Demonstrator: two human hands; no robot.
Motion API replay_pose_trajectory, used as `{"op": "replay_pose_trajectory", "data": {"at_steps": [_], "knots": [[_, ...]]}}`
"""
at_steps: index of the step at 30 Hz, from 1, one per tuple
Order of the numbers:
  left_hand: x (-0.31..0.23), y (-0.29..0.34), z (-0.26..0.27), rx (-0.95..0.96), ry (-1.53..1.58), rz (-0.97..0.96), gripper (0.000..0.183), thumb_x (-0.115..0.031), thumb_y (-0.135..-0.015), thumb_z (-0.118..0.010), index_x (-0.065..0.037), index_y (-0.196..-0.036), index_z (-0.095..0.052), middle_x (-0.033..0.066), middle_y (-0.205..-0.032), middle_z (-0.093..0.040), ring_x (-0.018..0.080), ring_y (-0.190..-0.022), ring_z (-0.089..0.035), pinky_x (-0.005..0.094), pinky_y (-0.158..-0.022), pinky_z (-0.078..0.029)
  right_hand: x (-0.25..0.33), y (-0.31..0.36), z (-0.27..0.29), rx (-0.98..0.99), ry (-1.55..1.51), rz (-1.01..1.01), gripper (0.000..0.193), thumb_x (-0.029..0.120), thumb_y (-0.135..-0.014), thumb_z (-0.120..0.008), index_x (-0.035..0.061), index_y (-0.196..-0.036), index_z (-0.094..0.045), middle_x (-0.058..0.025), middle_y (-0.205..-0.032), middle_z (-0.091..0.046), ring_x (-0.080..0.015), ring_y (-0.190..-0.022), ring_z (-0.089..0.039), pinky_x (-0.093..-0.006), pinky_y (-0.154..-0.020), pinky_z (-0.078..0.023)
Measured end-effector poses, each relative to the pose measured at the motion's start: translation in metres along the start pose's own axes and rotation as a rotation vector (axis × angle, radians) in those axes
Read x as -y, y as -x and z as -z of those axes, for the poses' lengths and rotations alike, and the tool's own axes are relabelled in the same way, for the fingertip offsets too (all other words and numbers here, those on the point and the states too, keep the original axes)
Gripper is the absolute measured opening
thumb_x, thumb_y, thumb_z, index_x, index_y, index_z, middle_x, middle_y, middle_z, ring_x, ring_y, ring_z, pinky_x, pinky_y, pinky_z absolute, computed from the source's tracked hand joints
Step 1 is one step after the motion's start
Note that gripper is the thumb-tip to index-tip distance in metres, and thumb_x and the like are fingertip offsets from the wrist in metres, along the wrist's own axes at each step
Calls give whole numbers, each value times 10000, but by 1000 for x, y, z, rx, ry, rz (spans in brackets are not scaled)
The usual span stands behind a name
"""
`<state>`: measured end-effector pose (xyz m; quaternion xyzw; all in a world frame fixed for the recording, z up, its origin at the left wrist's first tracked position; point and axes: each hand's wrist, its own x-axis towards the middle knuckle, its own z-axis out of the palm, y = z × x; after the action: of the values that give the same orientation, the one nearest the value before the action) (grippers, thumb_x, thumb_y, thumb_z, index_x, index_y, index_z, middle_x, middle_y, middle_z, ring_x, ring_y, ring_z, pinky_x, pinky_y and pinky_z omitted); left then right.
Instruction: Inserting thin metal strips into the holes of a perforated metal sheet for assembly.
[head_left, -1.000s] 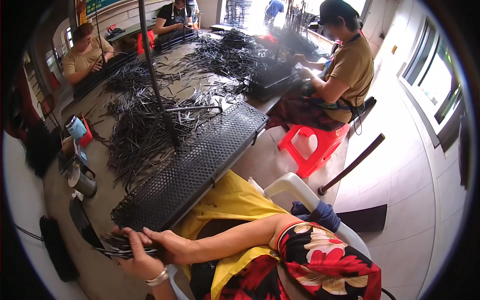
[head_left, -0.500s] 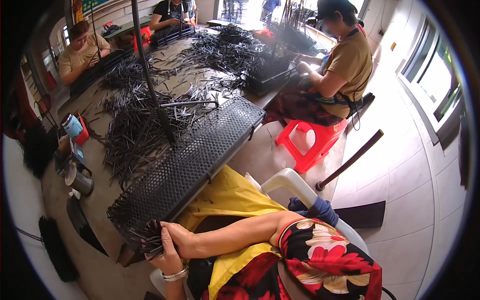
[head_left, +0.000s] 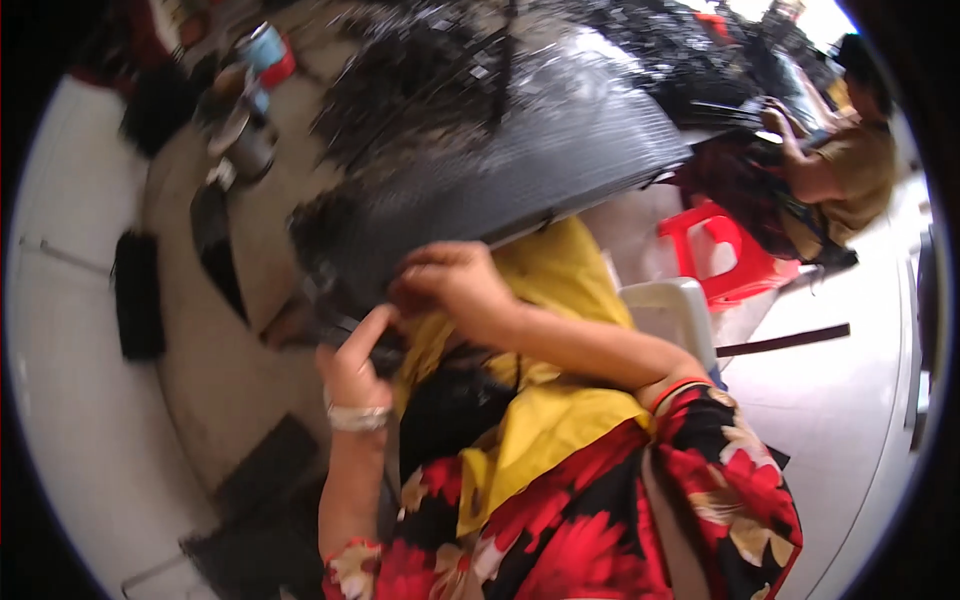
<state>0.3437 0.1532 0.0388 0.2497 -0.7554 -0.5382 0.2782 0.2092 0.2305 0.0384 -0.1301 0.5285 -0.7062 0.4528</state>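
Note:
Motion blurs the view. My left hand (head_left: 355,370), with a bracelet at the wrist, is closed round a bundle of thin black strips (head_left: 342,326), mostly hidden by my fingers. Just above and to its right is my right hand (head_left: 465,290), its fingers bent toward the left one; whether anything is between them is smeared. Both hands are at the near end of a long black perforated rack (head_left: 520,175), which slants away to the right along the table edge. More black strips (head_left: 410,90) lie heaped behind it.
A metal mug (head_left: 248,145) and a blue cup (head_left: 263,48) stand on the table (head_left: 275,215) at the left. A co-worker (head_left: 850,170) sits by a red stool (head_left: 730,260) at the right. A pale chair arm (head_left: 670,300) is beside me, yellow cloth (head_left: 560,270) on my lap.
The view has swung down and left, so the rack and co-worker appear farther right. My right hand has come off my left hand and now sits higher, apart from it.

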Motion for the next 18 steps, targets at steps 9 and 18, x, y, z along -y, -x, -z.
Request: {"op": "replay_pose_trajectory", "data": {"at_steps": [9,18], "knots": [[10,-6,-7,-87,868,555,150,32,-718,-606,29,-867,-613,98,-759,-629,186,-603,-610,273,-554,-500,3,7,-8,9,254,175,194,58,-800,-598,-44,-964,-604,-62,-778,-615,-102,-683,-567,-215,-641,-459],[9,-1,-3,-66,914,601,134,1,-729,-620,24,-860,-605,120,-737,-631,206,-592,-617,284,-507,-500,7,-7,3,-52,477,328,101,1,-749,-622,-30,-845,-618,-66,-716,-628,-99,-594,-576,-212,-552,-461]]}}
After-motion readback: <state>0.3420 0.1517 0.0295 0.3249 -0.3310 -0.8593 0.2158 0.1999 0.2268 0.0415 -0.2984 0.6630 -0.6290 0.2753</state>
